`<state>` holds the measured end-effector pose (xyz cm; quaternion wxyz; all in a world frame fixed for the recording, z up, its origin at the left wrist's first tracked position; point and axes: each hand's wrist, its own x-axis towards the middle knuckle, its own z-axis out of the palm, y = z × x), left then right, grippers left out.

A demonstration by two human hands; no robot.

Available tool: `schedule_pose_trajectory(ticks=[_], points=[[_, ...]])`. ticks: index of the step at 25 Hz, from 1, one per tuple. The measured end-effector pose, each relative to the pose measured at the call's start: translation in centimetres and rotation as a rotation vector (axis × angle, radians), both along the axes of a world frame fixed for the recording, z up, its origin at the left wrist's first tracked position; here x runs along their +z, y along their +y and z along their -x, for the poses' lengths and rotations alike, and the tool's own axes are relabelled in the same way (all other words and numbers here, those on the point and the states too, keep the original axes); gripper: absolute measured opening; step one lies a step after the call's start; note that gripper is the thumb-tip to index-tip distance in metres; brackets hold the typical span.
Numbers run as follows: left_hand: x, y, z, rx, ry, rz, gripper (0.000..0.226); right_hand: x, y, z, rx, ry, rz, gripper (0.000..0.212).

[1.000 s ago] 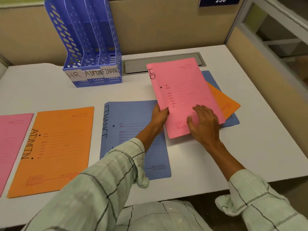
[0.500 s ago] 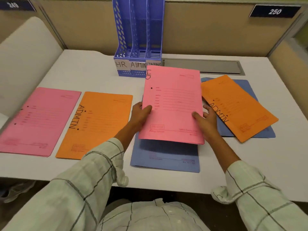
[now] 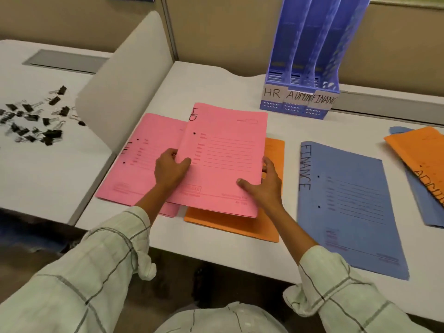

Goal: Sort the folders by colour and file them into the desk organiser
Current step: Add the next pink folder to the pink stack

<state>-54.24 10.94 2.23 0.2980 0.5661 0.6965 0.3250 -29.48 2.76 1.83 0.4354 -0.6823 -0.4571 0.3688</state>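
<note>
On my desk point(image 3: 216, 246): pink HR folder point(image 3: 223, 162) gripped by my left hand point(image 3: 170, 170) and right hand point(image 3: 264, 186), overlapping a second pink folder point(image 3: 141, 164) and an orange folder point(image 3: 230, 224); blue FINANCE folder point(image 3: 346, 203); empty blue organiser point(image 3: 310, 68).

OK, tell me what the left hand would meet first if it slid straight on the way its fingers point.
Likely the held pink folder: the left hand already grips its left edge, fingers pointing up-right across it.

white desk point(image 3: 216, 248): pink point(image 3: 141, 169), orange point(image 3: 240, 224), blue folders point(image 3: 348, 207), organiser point(image 3: 300, 102).
</note>
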Motion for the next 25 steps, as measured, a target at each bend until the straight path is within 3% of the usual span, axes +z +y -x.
schedule_pose_trajectory(ticks=[5,10,22,25], points=[[-0.1,1.9,11.7,0.014,0.151,-0.022,0.028,-0.2,2.7,12.3,0.065,-0.049,-0.022,0.079],[-0.6,3.2,16.5,0.030,0.202,0.039,0.036,-1.2,4.5,18.3,0.116,-0.174,0.134,0.100],[-2.4,2.7,17.6,0.036,0.370,0.050,0.045,-1.6,4.3,21.0,0.259,-0.422,0.221,0.056],[-2.6,2.6,17.4,0.023,0.409,0.037,0.045,-1.1,4.0,20.8,0.275,-0.417,0.198,0.059]])
